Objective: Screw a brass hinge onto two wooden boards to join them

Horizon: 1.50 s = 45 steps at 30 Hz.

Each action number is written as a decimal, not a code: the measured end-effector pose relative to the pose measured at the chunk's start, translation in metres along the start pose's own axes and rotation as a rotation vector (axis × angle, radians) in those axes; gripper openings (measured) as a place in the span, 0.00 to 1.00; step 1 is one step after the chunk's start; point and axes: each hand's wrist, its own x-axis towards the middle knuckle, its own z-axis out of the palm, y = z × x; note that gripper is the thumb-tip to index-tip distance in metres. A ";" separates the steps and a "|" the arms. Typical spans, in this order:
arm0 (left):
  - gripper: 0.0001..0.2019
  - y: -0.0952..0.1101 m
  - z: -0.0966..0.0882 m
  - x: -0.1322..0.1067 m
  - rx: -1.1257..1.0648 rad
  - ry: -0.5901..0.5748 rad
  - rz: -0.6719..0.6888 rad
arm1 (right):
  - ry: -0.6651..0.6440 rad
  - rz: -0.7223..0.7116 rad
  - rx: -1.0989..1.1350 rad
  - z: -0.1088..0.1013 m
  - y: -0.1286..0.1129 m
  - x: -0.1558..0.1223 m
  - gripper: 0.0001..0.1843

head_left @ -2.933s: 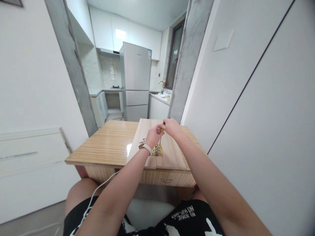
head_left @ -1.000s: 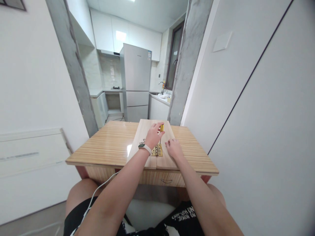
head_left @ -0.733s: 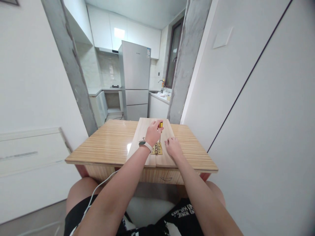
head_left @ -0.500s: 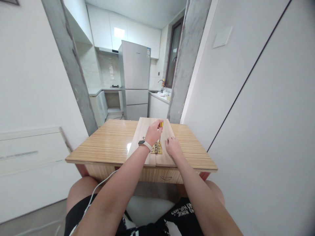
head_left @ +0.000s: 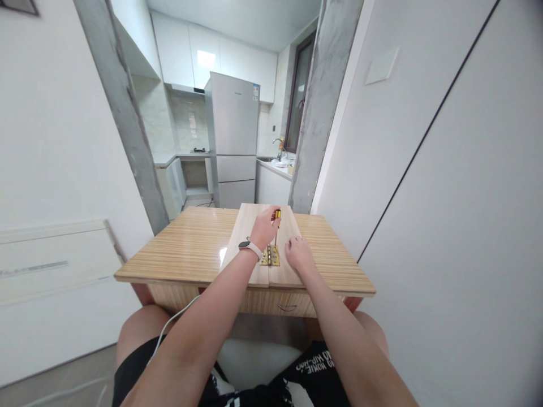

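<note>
My left hand (head_left: 263,227), with a watch on its wrist, is closed round the yellow-and-black handle of a screwdriver (head_left: 278,215). The screwdriver stands nearly upright, its shaft reaching down to a brass-coloured hinge (head_left: 274,255). Two pale wooden boards (head_left: 280,277) lie side by side, and the hinge spans the seam between them. Part of the hinge's left leaf is hidden behind my left wrist. My right hand (head_left: 299,251) rests on the right board beside the hinge, its fingers curled in; whatever they may hold is hidden.
Under the boards is a striped wood table (head_left: 178,243) with a drawer handle (head_left: 287,307) at its front. A white cable (head_left: 173,315) runs by my left arm. Beyond the table stand a grey fridge (head_left: 235,118) and a sink counter (head_left: 274,167). A white wall (head_left: 424,226) rises at the right.
The handle of the screwdriver looks slightly turned within my left hand, whose fingers have shifted a little. My right hand stays in the same place on the board.
</note>
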 end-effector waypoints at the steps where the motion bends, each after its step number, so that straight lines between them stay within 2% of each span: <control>1: 0.18 0.000 0.000 0.000 -0.001 -0.007 0.006 | 0.001 -0.001 -0.002 0.000 0.000 0.000 0.17; 9: 0.11 0.001 -0.002 0.003 0.060 0.031 0.025 | -0.016 -0.001 -0.004 0.002 0.000 -0.001 0.20; 17: 0.15 -0.001 0.000 0.002 0.014 -0.023 0.016 | -0.026 0.002 0.000 -0.001 -0.001 -0.002 0.19; 24: 0.10 0.004 -0.003 0.002 0.063 0.041 0.021 | -0.035 0.008 0.010 -0.003 -0.002 -0.002 0.19; 31: 0.14 0.006 -0.003 0.001 0.033 -0.025 0.015 | -0.041 0.010 0.003 -0.004 -0.003 -0.001 0.18; 39: 0.11 0.005 -0.004 0.000 0.048 0.033 0.026 | -0.011 -0.007 -0.008 -0.002 -0.003 -0.002 0.19; 45: 0.15 0.003 -0.002 0.003 0.051 -0.034 -0.004 | -0.021 -0.001 -0.014 -0.002 -0.002 -0.002 0.18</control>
